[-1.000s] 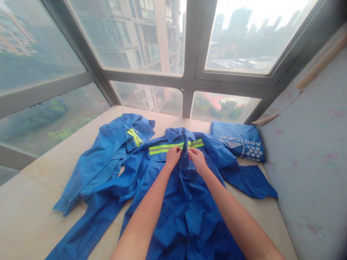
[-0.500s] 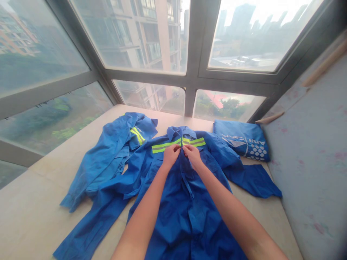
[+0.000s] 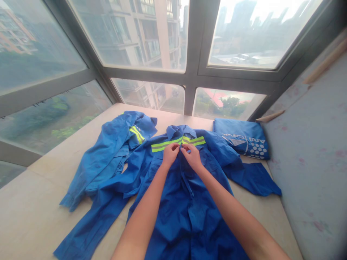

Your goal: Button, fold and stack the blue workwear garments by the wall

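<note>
A blue work jacket (image 3: 173, 202) with yellow-green and grey reflective strips lies spread out, front up, its collar toward the window. My left hand (image 3: 170, 153) pinches the left edge of its front opening, just below the chest strip. Close beside it, my right hand (image 3: 191, 155) has its fingers closed on the other front edge. The fingertips of both hands nearly meet at the placket, and any button between them is too small to make out. Below the hands the front edges run down loosely, with a slight gap.
Another blue jacket (image 3: 108, 151) with reflective strips lies crumpled at the left, partly under the spread sleeve. A folded blue bundle with white print (image 3: 241, 139) rests at the back right. Windows (image 3: 146, 94) border the pale ledge (image 3: 43, 202); a patterned wall (image 3: 311, 173) stands at right.
Both hands stay at the same spot on the front opening, with only a small shift of the fingers. The jackets and the bundle lie as before.
</note>
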`<act>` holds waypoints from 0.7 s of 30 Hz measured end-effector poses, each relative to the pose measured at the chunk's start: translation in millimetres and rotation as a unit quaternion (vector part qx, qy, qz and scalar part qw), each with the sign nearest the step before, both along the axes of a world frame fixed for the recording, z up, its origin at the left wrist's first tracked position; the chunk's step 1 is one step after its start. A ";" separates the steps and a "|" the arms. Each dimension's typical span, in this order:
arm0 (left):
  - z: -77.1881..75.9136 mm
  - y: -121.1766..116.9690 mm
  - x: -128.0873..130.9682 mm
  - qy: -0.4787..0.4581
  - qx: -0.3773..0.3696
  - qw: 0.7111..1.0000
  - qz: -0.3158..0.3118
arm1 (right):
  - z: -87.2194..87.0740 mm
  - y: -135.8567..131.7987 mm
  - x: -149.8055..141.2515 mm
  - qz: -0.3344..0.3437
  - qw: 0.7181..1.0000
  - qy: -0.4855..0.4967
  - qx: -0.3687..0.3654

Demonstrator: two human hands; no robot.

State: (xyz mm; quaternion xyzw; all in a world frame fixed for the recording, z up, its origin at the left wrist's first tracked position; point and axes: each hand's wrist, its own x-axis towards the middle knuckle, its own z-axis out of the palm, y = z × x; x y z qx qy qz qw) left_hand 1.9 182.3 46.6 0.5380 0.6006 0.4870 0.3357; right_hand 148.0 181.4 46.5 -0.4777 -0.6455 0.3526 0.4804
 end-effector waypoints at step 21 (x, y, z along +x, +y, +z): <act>13.9 -7.0 12.0 0.044 0.014 0.999 0.008 | -2.0 11.8 7.8 -0.016 0.987 -0.157 0.001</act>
